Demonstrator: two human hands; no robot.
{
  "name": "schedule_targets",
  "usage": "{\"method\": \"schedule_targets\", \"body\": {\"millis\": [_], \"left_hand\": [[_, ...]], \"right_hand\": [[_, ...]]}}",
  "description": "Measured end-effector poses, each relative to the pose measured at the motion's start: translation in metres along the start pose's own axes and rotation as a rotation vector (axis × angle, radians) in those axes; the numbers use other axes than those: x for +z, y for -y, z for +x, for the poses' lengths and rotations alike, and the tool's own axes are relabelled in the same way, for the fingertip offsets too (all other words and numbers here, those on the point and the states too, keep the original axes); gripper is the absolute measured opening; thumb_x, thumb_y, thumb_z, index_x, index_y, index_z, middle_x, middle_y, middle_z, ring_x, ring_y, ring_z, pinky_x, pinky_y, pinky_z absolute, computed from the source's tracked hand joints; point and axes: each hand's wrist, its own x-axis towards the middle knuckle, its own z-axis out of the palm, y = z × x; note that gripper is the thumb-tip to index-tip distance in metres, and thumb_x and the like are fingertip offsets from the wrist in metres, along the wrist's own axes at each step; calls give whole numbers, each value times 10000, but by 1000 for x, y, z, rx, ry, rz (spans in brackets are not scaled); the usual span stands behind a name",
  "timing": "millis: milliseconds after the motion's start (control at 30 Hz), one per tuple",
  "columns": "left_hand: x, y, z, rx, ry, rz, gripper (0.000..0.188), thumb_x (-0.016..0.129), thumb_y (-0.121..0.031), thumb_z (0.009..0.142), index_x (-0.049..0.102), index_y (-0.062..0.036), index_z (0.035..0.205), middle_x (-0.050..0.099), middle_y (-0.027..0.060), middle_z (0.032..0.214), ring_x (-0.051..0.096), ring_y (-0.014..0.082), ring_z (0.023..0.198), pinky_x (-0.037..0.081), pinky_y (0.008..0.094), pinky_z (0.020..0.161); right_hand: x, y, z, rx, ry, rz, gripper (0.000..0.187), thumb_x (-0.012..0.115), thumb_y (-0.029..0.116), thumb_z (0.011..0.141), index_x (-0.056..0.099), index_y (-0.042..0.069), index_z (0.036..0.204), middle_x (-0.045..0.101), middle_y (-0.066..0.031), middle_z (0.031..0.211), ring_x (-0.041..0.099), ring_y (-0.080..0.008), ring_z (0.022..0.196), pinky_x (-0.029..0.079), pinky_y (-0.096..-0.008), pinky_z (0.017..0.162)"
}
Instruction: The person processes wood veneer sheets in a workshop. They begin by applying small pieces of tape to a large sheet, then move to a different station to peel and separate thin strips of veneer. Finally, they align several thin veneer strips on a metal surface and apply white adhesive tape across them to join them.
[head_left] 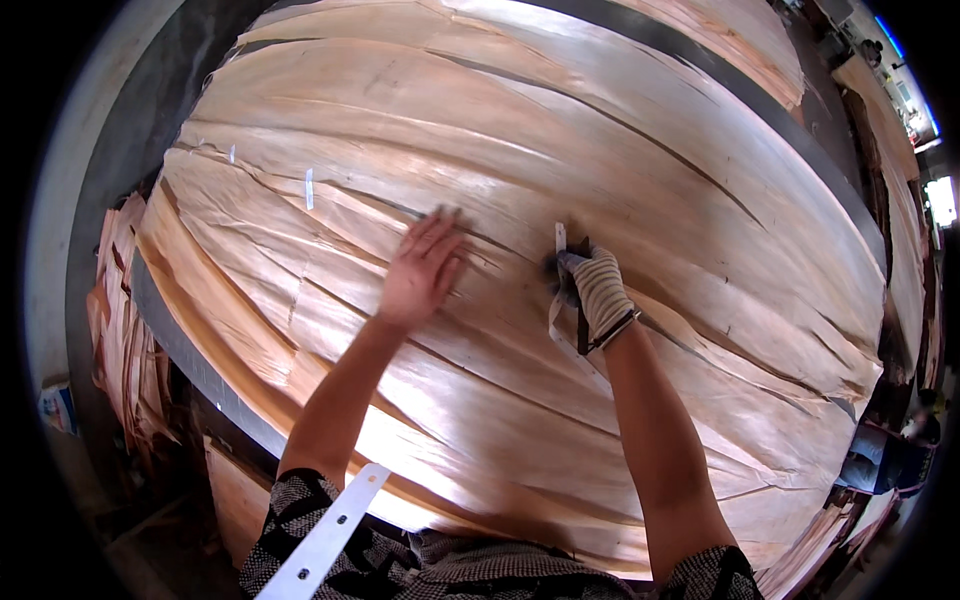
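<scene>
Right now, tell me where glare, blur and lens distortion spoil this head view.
Head view: glare whitens the veneer sheet along its top and near the lower edge; the left hand is slightly motion-blurred; the gloved right hand is sharper; fisheye bends the sheet's edges, and the corners go black.

Our left arm comes up from the lower edge, bare from the patterned sleeve onward, and reaches forward and slightly right. Our left hand (420,268) lies palm down with the fingers straight and a little spread, pressed flat, gripping nothing. Our right arm rises from the lower right, also bare past its sleeve, angled up and to the left. Our right hand (600,292) wears a striped knit glove and is curled closed, knuckles up. The two hands sit near each other at about the same height, not touching.
</scene>
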Motion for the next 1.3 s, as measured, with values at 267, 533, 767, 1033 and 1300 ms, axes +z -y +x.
{"method": "schedule_targets", "body": {"millis": [267, 533, 767, 1033, 1300], "left_hand": [[-8, 11, 2, 21, 183, 104, 389, 528, -172, 798, 502, -101, 1180, 357, 113, 1340, 323, 319, 1238, 242, 442, 1024], [-2, 18, -5, 43, 190, 91, 396, 521, -187, 800, 493, -99, 1186, 358, 113, 1340, 324, 309, 1239, 249, 438, 1023], [-6, 11, 3, -36, 163, -77, 471, 509, -185, 802, 425, -101, 1258, 324, 105, 1365, 303, 280, 1258, 242, 446, 1018], [6, 5, 2, 33, 360, 202, 455, 511, -194, 820, 421, -156, 1264, 296, -17, 1390, 242, 183, 1297, 122, 505, 1033], [8, 4, 16, -62, 436, 230, 463, 510, -197, 831, 408, -205, 1282, 291, 65, 1387, 212, 330, 1290, 171, 492, 1030]], "right_hand": [[4, 9, 4, 37, -46, -105, 101, 557, 133, 794, 549, 89, 885, 584, -46, 648, 536, -178, 444, 373, -289, 341], [79, 24, -5, -255, 84, -410, 228, 595, 226, 783, 608, 6, 844, 626, -164, 724, 623, -271, 720, 486, -366, 618], [89, 6, 24, -108, 146, -449, 354, 599, 353, 739, 641, 21, 855, 623, -200, 834, 606, -329, 813, 479, -382, 721], [84, 7, -5, -644, 68, -958, 272, 491, 260, 805, 615, 19, 824, 617, -188, 794, 601, -331, 777, 465, -416, 711], [-75, 59, -109, -455, -49, 46, 143, 532, 149, 833, 570, 41, 919, 618, -47, 743, 497, -90, 483, 398, -217, 440]]}}
